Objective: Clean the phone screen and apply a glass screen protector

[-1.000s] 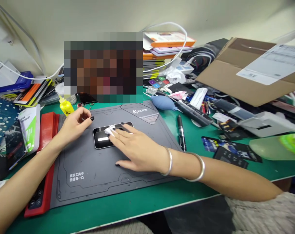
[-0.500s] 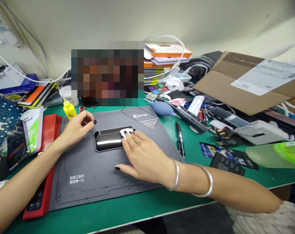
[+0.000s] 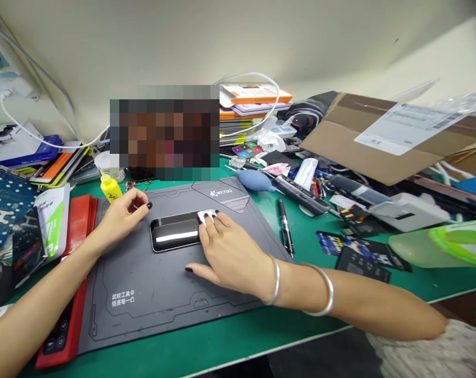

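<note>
A smartphone (image 3: 177, 237) with a glossy black screen lies face up on the dark grey work mat (image 3: 162, 304). Over its right end, my right hand (image 3: 232, 247) presses a small white wipe (image 3: 204, 215) against the glass under the fingertips. The thumb of that hand is spread out towards the mat. To the left of the phone, my left hand (image 3: 123, 215) hovers or rests at the mat's upper left, its fingers loosely curled and nothing visible in them. It is apart from the phone and close to a yellow bottle (image 3: 110, 187).
Red phone-like cases (image 3: 70, 304) line the mat's left edge. On the right are a black pen (image 3: 285, 228), a blue air blower (image 3: 255, 180), dark cards (image 3: 361, 262), a green-lidded container (image 3: 426, 244) and an open cardboard box (image 3: 340, 136). A blurred patch hides the back.
My right hand and the wipe have shifted slightly along the phone's right end. The left hand's thumb and fingers are closer together. The camera view has moved a little.
</note>
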